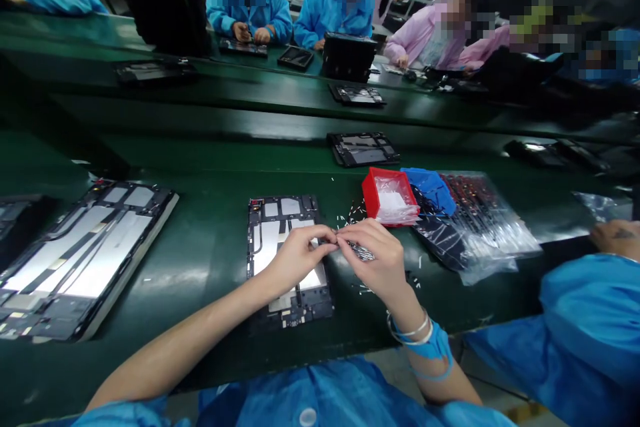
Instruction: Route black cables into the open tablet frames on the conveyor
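Observation:
An opened tablet chassis (280, 227) lies flat on the green bench in front of me, its silver battery cells and black boards exposed. My left hand (295, 257) hovers over its right half, fingers pinched together. My right hand (377, 260) sits just right of the chassis, also pinched, holding a small dark strip-like part (363, 253). The fingertips of both hands meet at that part. A blue wrist strap and thin bracelets circle my right wrist.
A red bin (390, 197) of small white parts stands behind my right hand, beside clear bags of dark components (475, 220). A larger open chassis (80, 253) lies at left. A co-worker's blue sleeve (590, 307) is at right. Other people work across the far benches.

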`<state>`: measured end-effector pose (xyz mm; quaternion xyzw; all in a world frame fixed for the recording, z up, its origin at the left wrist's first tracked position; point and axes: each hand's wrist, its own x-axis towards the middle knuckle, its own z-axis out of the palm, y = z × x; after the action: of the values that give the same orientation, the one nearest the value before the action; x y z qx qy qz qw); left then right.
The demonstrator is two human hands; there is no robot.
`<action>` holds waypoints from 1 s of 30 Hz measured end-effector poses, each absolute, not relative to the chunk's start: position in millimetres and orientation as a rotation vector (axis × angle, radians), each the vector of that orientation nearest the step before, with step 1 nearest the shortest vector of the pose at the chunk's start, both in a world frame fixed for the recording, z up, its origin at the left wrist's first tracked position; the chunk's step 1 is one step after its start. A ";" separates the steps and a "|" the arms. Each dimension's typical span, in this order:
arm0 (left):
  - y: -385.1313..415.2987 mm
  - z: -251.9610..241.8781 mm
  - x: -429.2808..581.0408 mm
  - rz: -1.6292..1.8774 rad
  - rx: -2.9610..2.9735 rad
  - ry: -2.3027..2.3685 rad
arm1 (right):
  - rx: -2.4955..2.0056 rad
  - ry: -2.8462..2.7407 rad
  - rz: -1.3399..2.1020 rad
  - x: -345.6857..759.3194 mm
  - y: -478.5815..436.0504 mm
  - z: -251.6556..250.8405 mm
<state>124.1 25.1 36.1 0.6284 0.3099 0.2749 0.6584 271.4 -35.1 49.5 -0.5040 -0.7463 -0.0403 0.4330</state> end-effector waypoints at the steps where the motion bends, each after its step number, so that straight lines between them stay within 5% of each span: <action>1: 25.8 35.4 123.5 0.583 1.391 0.705 | -1.254 -1.866 -0.123 274.9 -32.7 49.8; 9: 40.4 15.6 124.2 0.434 1.154 0.740 | -1.811 -1.619 -0.755 342.2 -9.7 48.1; 15: 42.6 13.9 124.9 0.477 1.072 0.719 | -1.310 -1.990 -0.274 282.0 -26.4 27.9; 30: 32.9 26.2 124.8 0.408 1.204 0.787 | -1.420 -2.034 -0.281 268.4 -33.6 32.5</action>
<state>124.8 32.9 26.2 0.5476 0.3578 0.1855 0.7333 268.4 -33.6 32.5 -0.5394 -0.7728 -0.1066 0.3169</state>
